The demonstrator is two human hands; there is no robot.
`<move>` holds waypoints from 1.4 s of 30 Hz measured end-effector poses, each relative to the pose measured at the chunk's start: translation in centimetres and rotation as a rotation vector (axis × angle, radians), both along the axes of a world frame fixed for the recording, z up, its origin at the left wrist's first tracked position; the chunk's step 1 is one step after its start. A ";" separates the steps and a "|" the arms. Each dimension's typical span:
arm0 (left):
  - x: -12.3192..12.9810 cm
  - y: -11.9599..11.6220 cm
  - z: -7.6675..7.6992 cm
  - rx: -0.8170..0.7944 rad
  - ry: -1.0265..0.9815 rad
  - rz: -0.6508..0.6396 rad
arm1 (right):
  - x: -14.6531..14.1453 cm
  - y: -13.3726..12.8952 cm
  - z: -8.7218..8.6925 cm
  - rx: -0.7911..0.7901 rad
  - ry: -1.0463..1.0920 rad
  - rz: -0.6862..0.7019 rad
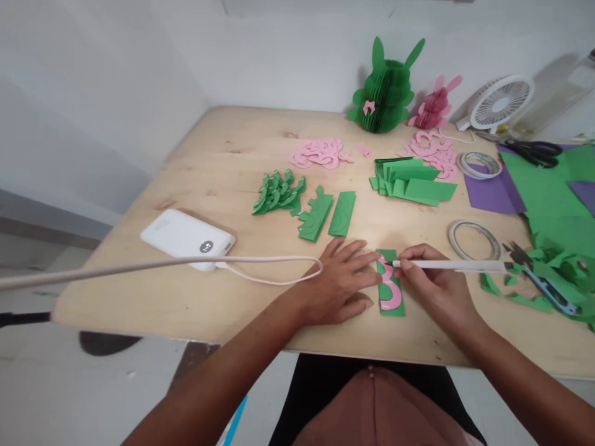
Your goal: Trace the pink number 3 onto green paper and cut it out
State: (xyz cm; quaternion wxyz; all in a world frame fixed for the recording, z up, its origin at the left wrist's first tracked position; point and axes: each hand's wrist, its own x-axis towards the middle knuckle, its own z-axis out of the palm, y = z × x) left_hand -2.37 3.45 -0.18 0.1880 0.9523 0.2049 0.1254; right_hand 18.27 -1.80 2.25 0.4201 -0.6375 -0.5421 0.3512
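Note:
My right hand [432, 279] grips a white pen [455, 265], its tip at the upper edge of a pink paper cutout [391, 294] with rounded lobes. That cutout lies on a folded strip of green paper [385, 314] near the table's front edge. Spread flat, my left hand [341, 279] rests on the table with its fingertips on the left side of the strip and cutout. Just beyond the left hand lie two folded green pieces: one is partly cut [316, 217], the other carries a drawn outline [343, 214].
Behind are green cutouts [279, 193], pink scraps [320, 153] and folded green strips [413, 183]. Paper rabbits, green [383, 93] and pink [436, 108], stand by a fan [502, 102]. Tape [476, 241], scissors [543, 285] and scraps lie right; a power bank [186, 235] with cable lies left.

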 end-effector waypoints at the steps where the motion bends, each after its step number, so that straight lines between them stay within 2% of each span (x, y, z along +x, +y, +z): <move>1: 0.0 0.0 0.0 -0.003 0.003 0.001 | 0.0 0.2 -0.2 0.012 -0.009 0.002; 5: 0.0 0.0 0.1 -0.012 0.002 0.008 | -0.1 0.5 -1.0 0.091 -0.096 -0.003; 11: 0.0 0.0 0.1 -0.008 -0.021 0.008 | -0.2 0.5 -1.6 0.112 -0.144 0.028; 42: 0.0 0.0 -0.1 -0.011 -0.019 0.011 | -0.2 0.6 -1.7 0.132 -0.274 0.085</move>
